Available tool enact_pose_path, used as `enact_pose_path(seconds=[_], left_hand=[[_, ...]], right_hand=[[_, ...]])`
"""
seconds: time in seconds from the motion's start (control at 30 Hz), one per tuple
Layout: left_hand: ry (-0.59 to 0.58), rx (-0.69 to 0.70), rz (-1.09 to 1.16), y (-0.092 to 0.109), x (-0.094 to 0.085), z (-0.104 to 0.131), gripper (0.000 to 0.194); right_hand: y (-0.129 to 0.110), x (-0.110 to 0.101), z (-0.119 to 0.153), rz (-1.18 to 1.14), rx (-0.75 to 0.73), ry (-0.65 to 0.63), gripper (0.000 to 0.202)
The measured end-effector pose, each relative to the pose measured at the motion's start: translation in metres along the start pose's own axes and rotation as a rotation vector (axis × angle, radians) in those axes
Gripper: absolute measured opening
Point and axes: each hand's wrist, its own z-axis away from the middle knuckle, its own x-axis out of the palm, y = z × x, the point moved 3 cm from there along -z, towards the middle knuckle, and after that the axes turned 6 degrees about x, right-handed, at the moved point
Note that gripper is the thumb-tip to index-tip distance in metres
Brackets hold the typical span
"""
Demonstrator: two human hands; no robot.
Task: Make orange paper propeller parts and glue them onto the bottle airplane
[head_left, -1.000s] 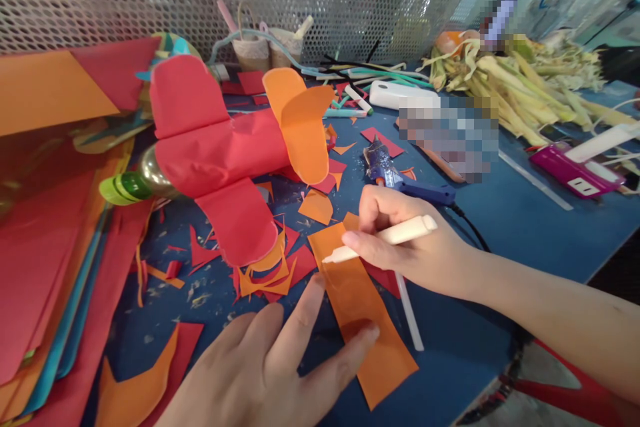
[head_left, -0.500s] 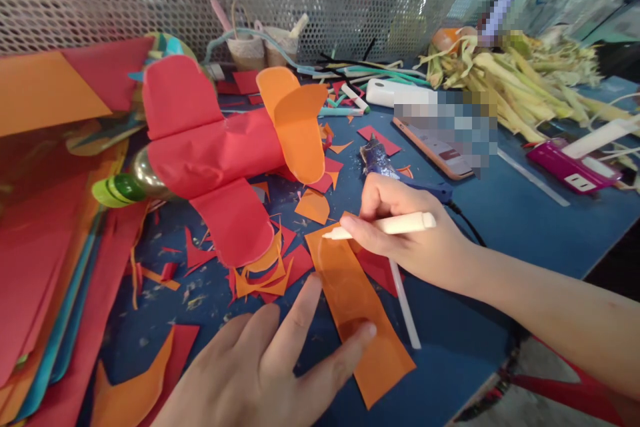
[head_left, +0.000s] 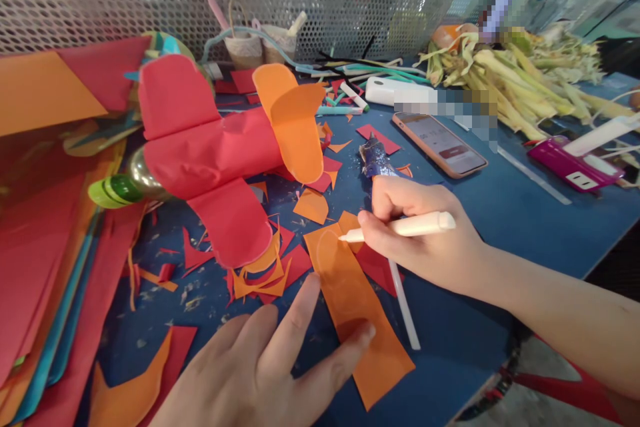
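An orange paper strip (head_left: 385, 353) lies aslant on the blue table. Spread out, my left hand (head_left: 270, 353) touches it with the thumb on its middle and the index fingertip at its left edge. My right hand (head_left: 420, 233) grips a white marker (head_left: 425, 223), its tip at the strip's upper end beside a faint curved outline. Beyond the hands lies a plastic bottle (head_left: 143, 172) with a green cap, wrapped in red paper (head_left: 215, 152). Red flaps stick out at its sides, and orange flaps (head_left: 290, 120) sit at its far end.
Red and orange scraps (head_left: 263, 280) litter the table, and coloured sheets (head_left: 50, 267) are stacked at left. A glue gun (head_left: 377, 159) lies partly behind my right hand, with a glue stick (head_left: 405, 310) below. Farther right are a phone (head_left: 440, 143), a magenta device (head_left: 575, 163) and dried husks (head_left: 505, 80).
My right hand and the marker have shifted slightly right across the strip's top. The faint curve there now reaches farther right. My left hand stays in place.
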Motion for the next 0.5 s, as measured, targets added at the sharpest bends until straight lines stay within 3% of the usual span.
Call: enact_pose_path(seconds=[0.2,0.37,0.5], left_hand=[[-0.003,-0.042,0.033,-0.0002,-0.0019,-0.0002,0.054],[-0.116,-0.03,0.069,-0.0007,-0.0032,-0.0009,0.053],[-0.028,-0.004,0.021,0.0008,-0.0024,0.0003,0.054]], right_hand=[[-0.0028,-0.0007,0.0006,-0.052,0.034,-0.039,0.037],[-0.0042,-0.0009,0.0021,-0.08,0.064,-0.069,0.034],[-0.0054,-0.0008,0.0032,-0.087,0.076,-0.105,0.034]])
